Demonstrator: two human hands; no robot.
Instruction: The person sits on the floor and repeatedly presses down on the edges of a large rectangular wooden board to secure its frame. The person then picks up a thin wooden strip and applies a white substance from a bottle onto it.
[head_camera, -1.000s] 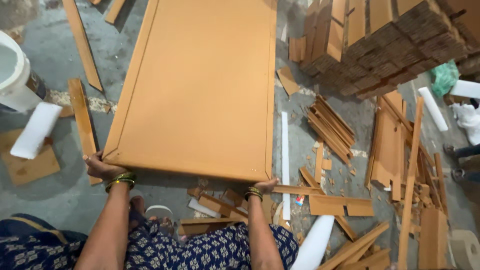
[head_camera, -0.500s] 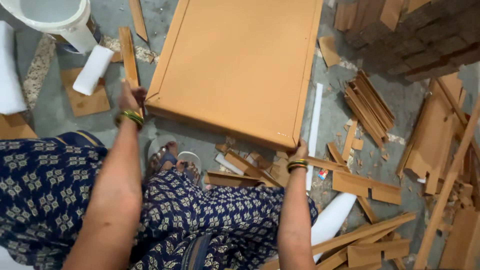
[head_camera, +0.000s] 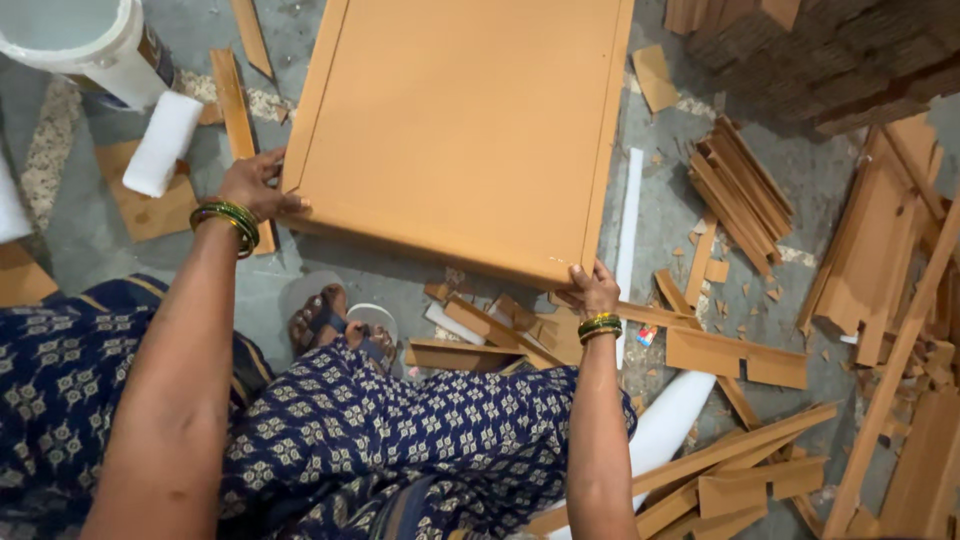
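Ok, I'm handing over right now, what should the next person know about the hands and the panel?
Left hand: gripping the near left corner of the big tan panel.
Right hand: gripping the near right corner.
Panel: flat side up, near edge raised off the floor, above the strewn offcuts.
Done: both corners gripped.
Left: panel not yet set down anywhere.

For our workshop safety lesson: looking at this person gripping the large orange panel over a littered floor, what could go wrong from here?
1. The left hand and right hand grip only the near corners of the orange panel; it might tip or slip.
2. The sandalled foot lies just below the panel's near edge and could be struck.
3. Loose offcuts underfoot could cause a stumble.
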